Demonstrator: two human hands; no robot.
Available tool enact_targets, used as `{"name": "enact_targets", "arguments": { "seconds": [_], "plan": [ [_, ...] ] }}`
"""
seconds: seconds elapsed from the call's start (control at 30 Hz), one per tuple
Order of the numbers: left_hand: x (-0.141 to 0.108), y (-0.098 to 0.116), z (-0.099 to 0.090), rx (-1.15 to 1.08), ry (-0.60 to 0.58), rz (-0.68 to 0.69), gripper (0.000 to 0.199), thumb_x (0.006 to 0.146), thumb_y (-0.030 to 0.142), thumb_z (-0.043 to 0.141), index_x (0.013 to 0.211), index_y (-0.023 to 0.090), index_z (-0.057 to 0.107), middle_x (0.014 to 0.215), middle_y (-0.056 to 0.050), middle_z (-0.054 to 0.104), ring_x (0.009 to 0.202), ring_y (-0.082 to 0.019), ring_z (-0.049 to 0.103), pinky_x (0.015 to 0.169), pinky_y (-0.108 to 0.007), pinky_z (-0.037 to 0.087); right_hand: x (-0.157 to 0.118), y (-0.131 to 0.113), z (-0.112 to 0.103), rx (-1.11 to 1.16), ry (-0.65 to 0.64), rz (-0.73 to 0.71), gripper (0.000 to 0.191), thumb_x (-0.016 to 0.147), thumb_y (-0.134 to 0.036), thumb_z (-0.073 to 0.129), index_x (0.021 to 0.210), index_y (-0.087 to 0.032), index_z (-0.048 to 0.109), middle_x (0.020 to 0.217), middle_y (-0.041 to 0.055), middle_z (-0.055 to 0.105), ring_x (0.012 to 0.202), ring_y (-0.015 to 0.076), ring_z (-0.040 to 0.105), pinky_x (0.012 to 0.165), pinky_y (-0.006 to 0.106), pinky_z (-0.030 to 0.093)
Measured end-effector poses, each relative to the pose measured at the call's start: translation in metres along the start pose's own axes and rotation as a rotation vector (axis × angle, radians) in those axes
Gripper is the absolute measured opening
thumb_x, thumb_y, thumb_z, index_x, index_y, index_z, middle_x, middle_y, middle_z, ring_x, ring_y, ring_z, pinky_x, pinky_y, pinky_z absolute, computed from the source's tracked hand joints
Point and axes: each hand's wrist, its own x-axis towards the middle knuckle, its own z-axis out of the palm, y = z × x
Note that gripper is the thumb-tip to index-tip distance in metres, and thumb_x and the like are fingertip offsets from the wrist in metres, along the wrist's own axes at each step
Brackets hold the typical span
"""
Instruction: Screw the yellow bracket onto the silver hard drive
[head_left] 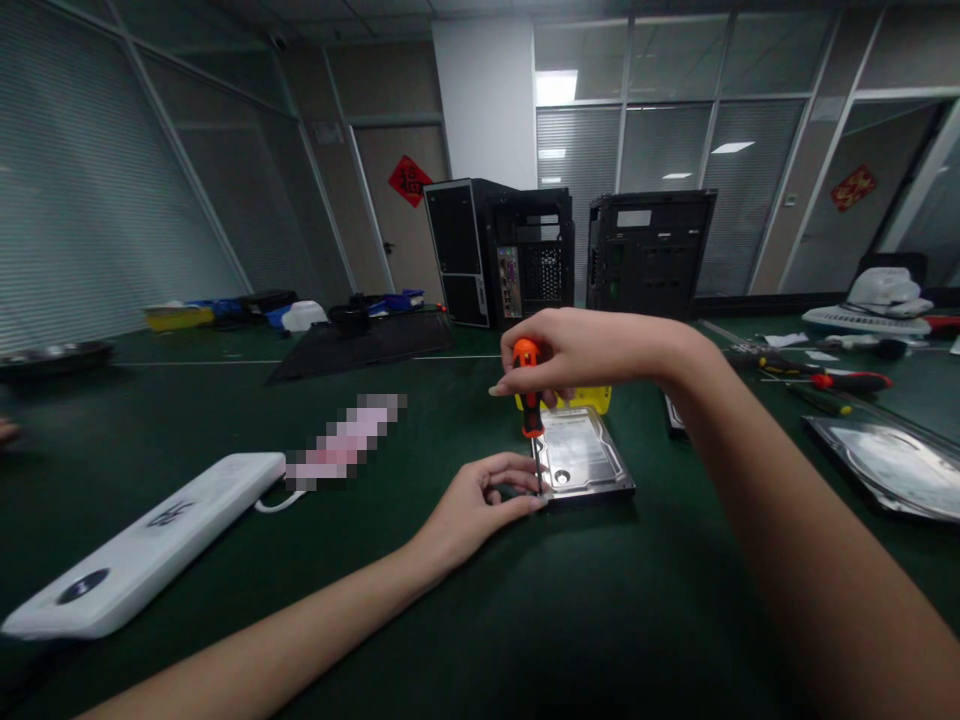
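A silver hard drive (579, 455) lies flat on the dark green table (360, 610). My left hand (487, 490) grips its left front corner, thumb at the front and fingers curled along the side. Above that corner my right hand (551, 352) is closed around the orange and black handle of a screwdriver (531, 415). The screwdriver stands upright, and its shaft runs down to the drive's corner beside my left fingertips. Whether the tip sits in a screw is too small to tell. Behind the drive a yellow object (596, 398) is partly hidden by my right hand.
A white power bank (157, 540) with a short cable lies at the left. Black computer cases (652, 250) stand at the back. On the right are another hard drive (892, 465) and red-black pliers (851, 382). A black mat (360, 345) lies at the back left.
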Motion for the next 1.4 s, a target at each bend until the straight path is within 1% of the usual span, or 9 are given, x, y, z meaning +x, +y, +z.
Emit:
{"name": "enact_targets", "arguments": {
  "seconds": [0.17,0.3,0.43,0.6,0.7,0.83,0.97,1.2,1.4],
  "plan": [
    [0.0,-0.001,0.0,0.0,0.002,0.008,0.039,0.07,0.034,0.062,0.103,0.016,0.055,0.094,-0.005,0.065,0.087,-0.018,0.057,0.057,-0.023,0.035,0.005,-0.002,0.004,0.099,-0.035,0.03,0.037,0.072,-0.051,0.051,0.082,-0.015,0.052,0.073,0.0043,0.062,0.058,0.0092,0.056,0.049,0.019,0.044],
    [-0.001,0.001,0.001,0.002,0.005,0.016,0.038,0.07,0.034,0.061,0.103,0.016,0.055,0.094,-0.005,0.064,0.087,-0.018,0.057,0.056,-0.023,0.034,0.006,-0.002,0.005,0.079,0.04,0.089,0.044,0.067,-0.056,0.054,0.081,-0.014,0.051,0.07,0.0046,0.063,0.054,0.0088,0.055,0.046,0.018,0.042],
    [-0.002,0.002,0.001,0.006,0.009,0.012,0.039,0.069,0.034,0.062,0.103,0.016,0.055,0.093,-0.004,0.064,0.086,-0.018,0.057,0.055,-0.022,0.033,0.007,-0.001,0.005,0.042,0.077,0.099,0.044,0.066,-0.055,0.055,0.078,-0.013,0.052,0.068,0.0046,0.063,0.053,0.009,0.056,0.045,0.018,0.041],
    [-0.001,0.004,0.002,0.036,0.018,0.002,0.043,0.066,0.037,0.064,0.102,0.016,0.055,0.092,-0.005,0.064,0.079,-0.016,0.056,0.05,-0.021,0.03,0.011,-0.003,0.008,-0.016,0.103,0.017,0.043,0.069,-0.055,0.051,0.074,-0.012,0.056,0.069,0.0051,0.062,0.055,0.0096,0.056,0.048,0.02,0.041],
    [-0.001,0.004,0.002,0.06,0.032,0.002,0.041,0.068,0.04,0.062,0.1,0.015,0.056,0.091,-0.005,0.064,0.072,-0.015,0.055,0.048,-0.021,0.029,0.014,-0.006,0.012,-0.001,0.103,-0.068,0.04,0.072,-0.052,0.051,0.082,-0.013,0.057,0.076,0.0044,0.062,0.058,0.0085,0.056,0.052,0.02,0.041],
    [0.0,0.003,0.002,0.057,0.022,0.021,0.038,0.07,0.039,0.06,0.099,0.014,0.057,0.089,-0.005,0.064,0.069,-0.013,0.054,0.05,-0.021,0.031,0.017,-0.008,0.015,-0.094,0.175,-0.13,0.028,0.075,-0.04,0.053,0.088,-0.016,0.057,0.078,0.0026,0.06,0.058,0.0076,0.055,0.055,0.02,0.039],
    [0.0,0.001,0.002,0.06,0.031,0.023,0.039,0.07,0.04,0.06,0.098,0.014,0.057,0.088,-0.005,0.064,0.065,-0.012,0.053,0.051,-0.021,0.032,0.014,-0.008,0.013,-0.075,0.123,-0.111,0.03,0.078,-0.042,0.047,0.082,-0.014,0.056,0.07,0.0021,0.059,0.056,0.0077,0.053,0.052,0.019,0.037],
    [0.0,-0.001,0.002,0.008,0.021,0.016,0.036,0.07,0.038,0.06,0.097,0.014,0.056,0.091,-0.006,0.064,0.08,-0.017,0.058,0.063,-0.025,0.041,0.004,-0.008,0.006,-0.031,0.07,-0.143,0.021,0.076,-0.023,0.047,0.093,-0.016,0.056,0.085,0.0039,0.059,0.071,0.0102,0.054,0.059,0.02,0.039],
    [0.0,-0.001,0.002,0.0,0.015,0.008,0.036,0.07,0.038,0.06,0.097,0.014,0.056,0.092,-0.006,0.063,0.081,-0.017,0.058,0.067,-0.027,0.043,0.008,-0.006,0.007,-0.001,0.05,-0.177,0.021,0.077,-0.027,0.049,0.093,-0.016,0.056,0.089,0.0041,0.059,0.075,0.011,0.056,0.062,0.021,0.041]
  ]
}}
